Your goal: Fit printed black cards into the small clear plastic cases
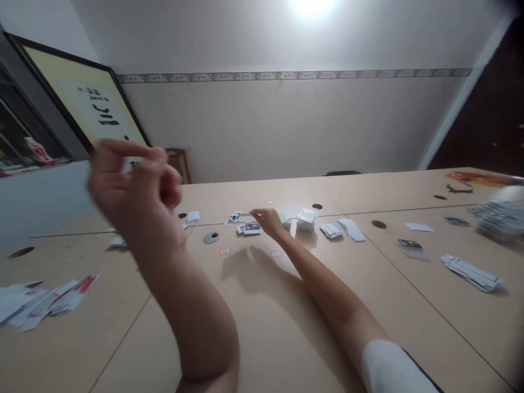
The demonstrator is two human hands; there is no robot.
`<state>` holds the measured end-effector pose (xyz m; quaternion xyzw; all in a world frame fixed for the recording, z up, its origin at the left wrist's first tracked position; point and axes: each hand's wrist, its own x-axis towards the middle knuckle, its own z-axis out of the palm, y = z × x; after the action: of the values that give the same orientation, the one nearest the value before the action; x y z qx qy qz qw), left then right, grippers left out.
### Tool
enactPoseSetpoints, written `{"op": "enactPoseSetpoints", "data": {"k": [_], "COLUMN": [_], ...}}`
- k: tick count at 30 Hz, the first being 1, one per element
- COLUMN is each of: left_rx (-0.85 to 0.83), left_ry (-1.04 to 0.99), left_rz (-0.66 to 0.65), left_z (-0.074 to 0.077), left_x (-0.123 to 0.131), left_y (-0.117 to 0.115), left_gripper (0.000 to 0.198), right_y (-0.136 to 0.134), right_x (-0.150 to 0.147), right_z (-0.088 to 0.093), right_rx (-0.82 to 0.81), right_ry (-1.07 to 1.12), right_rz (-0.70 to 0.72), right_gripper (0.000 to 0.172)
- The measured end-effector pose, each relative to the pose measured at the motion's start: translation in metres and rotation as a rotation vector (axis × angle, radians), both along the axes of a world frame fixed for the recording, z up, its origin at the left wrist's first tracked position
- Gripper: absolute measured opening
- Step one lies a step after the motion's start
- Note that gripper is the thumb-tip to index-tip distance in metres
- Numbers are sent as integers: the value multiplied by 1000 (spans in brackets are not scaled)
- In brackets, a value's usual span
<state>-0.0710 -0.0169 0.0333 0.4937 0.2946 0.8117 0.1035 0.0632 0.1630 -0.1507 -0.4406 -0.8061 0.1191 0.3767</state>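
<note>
My left hand (141, 185) is raised at the left, close to the camera and slightly blurred. Its fingers are curled in, with forefinger and thumb together, and nothing shows in them. My right hand (266, 219) reaches out over the far part of the table. Its fingertips pinch a thin card (245, 213), seen nearly edge-on. Just below that hand lies a photo card (252, 228) with a white border, and a few more photo cards (234, 216) lie to its left. Two small labels with red edges, one left (225, 251) and one right (276, 254), lie nearer on the table.
Clear plastic packs (307, 216) stand right of my right hand, beside white card stacks (331, 230). Farther right are a strip pile (470, 272) and stacked clear sleeves (499, 218). Paper scraps (53, 303) lie at left. The table (262, 327) has round cable holes (379, 224).
</note>
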Motion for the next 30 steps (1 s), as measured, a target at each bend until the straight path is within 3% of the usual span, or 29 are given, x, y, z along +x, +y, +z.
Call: {"op": "enactPoseSetpoints", "data": {"k": [1, 4, 6, 8, 12, 16, 20, 22, 26, 30], "left_rx": [-13, -301, -510, -675, -694, -642, -677, -684, -673, -717], "left_ry": [53, 307, 432, 497, 546, 604, 722, 818, 924, 928], "left_rz": [25, -2, 54, 51, -116, -318, -293, -282, -202, -195], "left_z": [-1, -11, -21, -30, -36, -33, -32, -31, -29, -27], "left_x": [-1, -6, -9, -10, -3, 6, 7, 6, 4, 3], "left_y": [9, 39, 57, 70, 77, 71, 66, 65, 63, 63], "left_gripper": [12, 21, 21, 26, 44, 41, 31, 27, 26, 26], "right_y": [-2, -14, -28, -44, -71, -82, -75, -64, -32, -11], "right_x": [2, 15, 28, 42, 63, 77, 96, 107, 124, 141], "right_z": [13, 53, 78, 98, 118, 126, 129, 125, 102, 78], "right_rx": [11, 66, 129, 185, 150, 43, -67, -76, -189, -395], "right_ry": [33, 119, 184, 305, 383, 420, 462, 460, 195, 58], "right_rz": [21, 61, 87, 203, 288, 364, 381, 256, -228, -347], "right_gripper": [26, 25, 23, 21, 19, 27, 43, 42, 40, 53]}}
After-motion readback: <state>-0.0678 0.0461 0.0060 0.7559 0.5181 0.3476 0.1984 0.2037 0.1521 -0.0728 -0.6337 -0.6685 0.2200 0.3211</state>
